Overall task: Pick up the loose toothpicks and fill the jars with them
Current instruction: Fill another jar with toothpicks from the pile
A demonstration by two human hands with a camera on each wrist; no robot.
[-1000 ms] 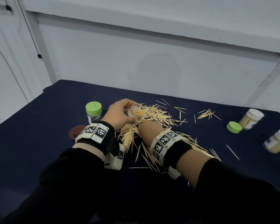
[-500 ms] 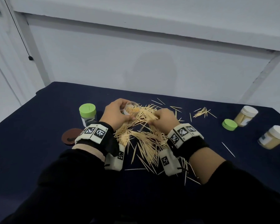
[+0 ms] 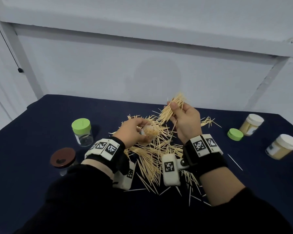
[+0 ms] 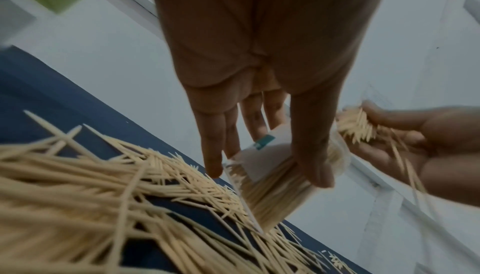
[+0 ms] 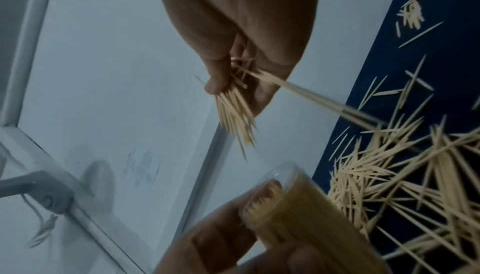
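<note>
My left hand grips a clear open jar nearly full of toothpicks, tilted over the pile; the same jar shows in the left wrist view and as the jar in the right wrist view. My right hand is raised above the table and pinches a bundle of toothpicks, which fans out below the fingers as the bundle. A big heap of loose toothpicks lies on the dark blue table under both hands.
A green-lidded clear jar and a brown-lidded jar stand at the left. A loose green lid and two white-lidded filled jars sit at the right. A small cluster of toothpicks lies behind my right hand.
My right hand has risen from the pile with a bundle of toothpicks and turned palm up. The left hand has kept hold of the jar and tilted it.
</note>
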